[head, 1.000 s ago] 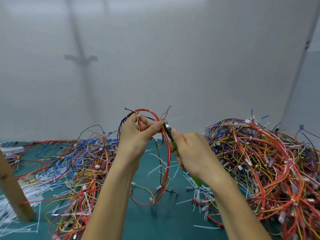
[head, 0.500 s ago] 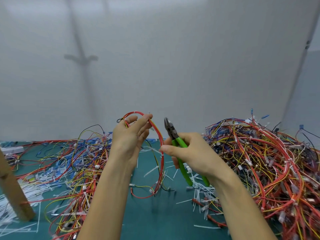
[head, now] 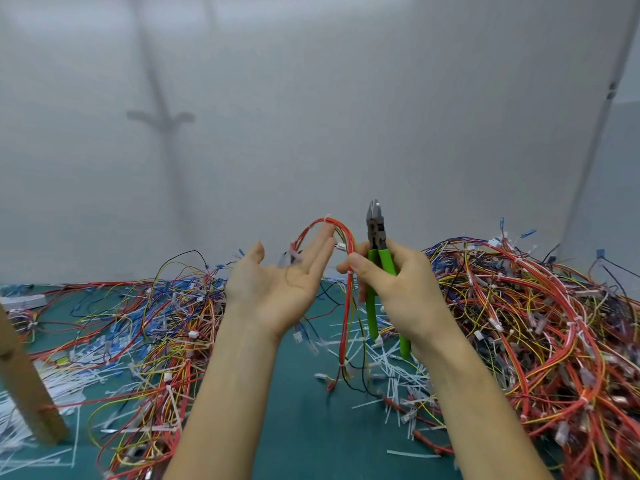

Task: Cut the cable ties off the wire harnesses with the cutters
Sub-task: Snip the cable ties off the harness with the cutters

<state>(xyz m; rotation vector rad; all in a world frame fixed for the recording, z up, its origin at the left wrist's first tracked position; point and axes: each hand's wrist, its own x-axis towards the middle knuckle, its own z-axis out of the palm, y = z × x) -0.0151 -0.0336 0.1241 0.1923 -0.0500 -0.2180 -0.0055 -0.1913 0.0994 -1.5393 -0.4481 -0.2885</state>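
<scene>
Head view: my left hand is palm-up with fingers straight, gripping nothing. The wire harness loops against its fingertips and hangs down over the middle of the tabletop. My right hand is curled round the green-handled cutters, jaws closed and pointing up, with thumb and forefinger also pinching the harness. A white cable tie sits at the loop's top. Big harness pile at right edge, looser pile at left, cut ties between.
</scene>
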